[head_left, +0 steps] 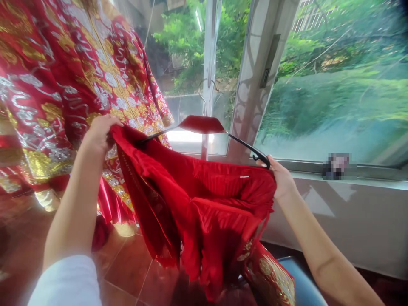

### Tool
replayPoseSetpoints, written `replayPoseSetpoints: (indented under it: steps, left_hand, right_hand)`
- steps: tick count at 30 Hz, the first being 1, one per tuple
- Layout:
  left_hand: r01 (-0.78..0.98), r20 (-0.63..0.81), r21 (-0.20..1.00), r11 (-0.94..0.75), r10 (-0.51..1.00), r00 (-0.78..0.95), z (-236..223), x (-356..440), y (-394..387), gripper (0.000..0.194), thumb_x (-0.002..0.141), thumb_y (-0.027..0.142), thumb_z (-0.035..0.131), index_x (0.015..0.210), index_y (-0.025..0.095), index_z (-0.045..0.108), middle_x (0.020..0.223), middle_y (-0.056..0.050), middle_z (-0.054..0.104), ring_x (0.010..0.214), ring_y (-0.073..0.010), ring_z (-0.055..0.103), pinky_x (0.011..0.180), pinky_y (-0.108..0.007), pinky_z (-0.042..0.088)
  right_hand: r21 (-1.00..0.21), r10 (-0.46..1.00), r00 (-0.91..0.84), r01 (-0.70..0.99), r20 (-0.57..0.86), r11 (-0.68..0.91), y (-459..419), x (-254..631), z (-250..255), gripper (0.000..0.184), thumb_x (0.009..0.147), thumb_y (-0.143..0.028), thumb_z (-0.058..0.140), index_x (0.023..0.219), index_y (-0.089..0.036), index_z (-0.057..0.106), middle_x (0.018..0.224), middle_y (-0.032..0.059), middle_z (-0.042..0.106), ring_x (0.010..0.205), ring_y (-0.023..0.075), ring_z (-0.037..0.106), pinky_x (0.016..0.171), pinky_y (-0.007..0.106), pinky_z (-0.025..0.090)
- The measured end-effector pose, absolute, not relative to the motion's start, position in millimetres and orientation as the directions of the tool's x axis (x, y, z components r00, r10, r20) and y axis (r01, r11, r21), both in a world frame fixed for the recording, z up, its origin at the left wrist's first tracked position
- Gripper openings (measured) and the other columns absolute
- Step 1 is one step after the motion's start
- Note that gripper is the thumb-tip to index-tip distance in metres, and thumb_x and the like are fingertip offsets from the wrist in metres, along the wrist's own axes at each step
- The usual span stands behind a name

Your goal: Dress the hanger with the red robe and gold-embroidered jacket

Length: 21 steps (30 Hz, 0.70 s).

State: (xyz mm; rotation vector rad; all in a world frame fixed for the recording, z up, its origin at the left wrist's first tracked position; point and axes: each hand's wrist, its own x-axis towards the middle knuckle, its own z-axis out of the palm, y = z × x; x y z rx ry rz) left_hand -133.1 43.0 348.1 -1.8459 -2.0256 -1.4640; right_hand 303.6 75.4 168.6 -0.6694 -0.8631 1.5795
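White sleeve (68,280) foremost, our left fingers (111,120) grasp one upper corner of the red garment (178,178); our right fingers (276,164) clasp the opposite corner at one end of the hanger (202,124). Even tension would best keep the cloth spread between us.

We see metal-framed windows (208,51), green foliage (338,93) outside, daylight streaming in. Pale wall (347,221) under the sill, shadows across it. Reddish-brown tiled floor (124,265). Blue chair (301,282) low at right, partly hidden.
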Motion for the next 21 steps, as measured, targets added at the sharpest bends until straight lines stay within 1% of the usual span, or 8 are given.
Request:
replayPoseSetpoints:
  steps: [2,4,8,11,13,16,18,21]
  left_hand:
    - [0.703,0.552,0.688,-0.178,0.758,-0.348,342,-115,27,0.013,0.081,0.027,0.054,0.074,0.020,0.044,0.052,0.006,0.032,0.049,-0.0059,0.032,0.048,-0.022,0.030]
    - [0.730,0.554,0.661,-0.174,0.769,-0.318,325,-87,16,0.008,0.074,0.016,0.056,0.078,0.019,0.050,0.052,0.006,0.038,0.047,-0.0071,0.035,0.047,-0.024,0.029]
    - [0.976,0.667,0.218,0.023,0.726,-0.166,278,-38,17,0.018,0.082,0.014,0.047,0.094,0.016,0.059,0.066,-0.004,0.061,0.059,-0.0168,0.056,0.056,-0.029,0.039]
    - [0.987,0.627,-0.014,0.161,0.771,-0.116,264,-33,25,0.029,0.088,0.015,0.039,0.110,0.011,0.057,0.079,-0.012,0.069,0.070,-0.0233,0.065,0.061,-0.031,0.041]
    - [0.996,0.556,-0.088,0.026,0.831,0.028,272,-38,28,0.025,0.091,0.022,0.041,0.105,0.013,0.060,0.080,-0.012,0.070,0.071,-0.0227,0.065,0.061,-0.029,0.041]
    - [0.912,0.435,-0.181,-0.367,0.802,0.409,298,-28,31,0.022,0.092,0.032,0.048,0.091,0.019,0.066,0.076,-0.005,0.070,0.070,-0.0179,0.064,0.062,-0.027,0.040]
    - [0.796,0.455,-0.281,-0.536,0.656,0.602,314,3,36,0.023,0.093,0.033,0.047,0.093,0.021,0.067,0.082,-0.003,0.071,0.077,-0.0166,0.064,0.067,-0.027,0.041]
    - [0.604,0.500,-0.488,-0.630,0.365,0.785,319,72,53,0.029,0.095,0.035,0.045,0.106,0.020,0.068,0.111,-0.005,0.070,0.105,-0.0191,0.061,0.085,-0.030,0.041]
  right_hand:
    - [-0.828,0.978,-0.204,-0.556,0.050,-0.074,78,302,163,0.053,0.052,-0.054,0.087,0.062,-0.022,0.045,0.046,-0.0055,0.044,0.039,0.0104,0.047,0.039,0.023,0.044]
    - [-0.849,0.976,-0.199,-0.527,0.094,-0.026,82,303,160,0.050,0.059,-0.058,0.083,0.064,-0.023,0.046,0.046,-0.0052,0.046,0.038,0.0118,0.048,0.038,0.025,0.044]
    - [-0.887,0.966,-0.203,-0.458,0.163,0.054,86,310,158,0.045,0.070,-0.061,0.073,0.066,-0.024,0.046,0.045,-0.0041,0.045,0.037,0.0139,0.048,0.036,0.027,0.042]
    - [-0.880,0.973,-0.180,-0.473,0.145,0.044,84,313,161,0.047,0.064,-0.057,0.079,0.065,-0.024,0.047,0.045,-0.0041,0.045,0.037,0.0124,0.046,0.035,0.026,0.040]
    - [-0.871,0.978,-0.177,-0.492,0.111,0.010,81,314,166,0.050,0.057,-0.055,0.084,0.063,-0.023,0.047,0.044,-0.0045,0.044,0.037,0.0107,0.045,0.034,0.023,0.039]
    - [-0.866,0.980,-0.183,-0.499,0.076,-0.026,80,311,172,0.054,0.052,-0.057,0.086,0.062,-0.022,0.046,0.043,-0.0051,0.043,0.037,0.0098,0.046,0.036,0.022,0.041]
    - [-0.862,0.983,-0.173,-0.506,0.059,-0.037,82,309,175,0.056,0.048,-0.057,0.087,0.061,-0.022,0.046,0.043,-0.0054,0.043,0.038,0.0099,0.046,0.036,0.021,0.042]
    - [-0.853,0.988,-0.138,-0.522,0.066,-0.016,87,308,175,0.056,0.045,-0.053,0.090,0.062,-0.021,0.048,0.044,-0.0066,0.045,0.037,0.0087,0.046,0.035,0.020,0.042]
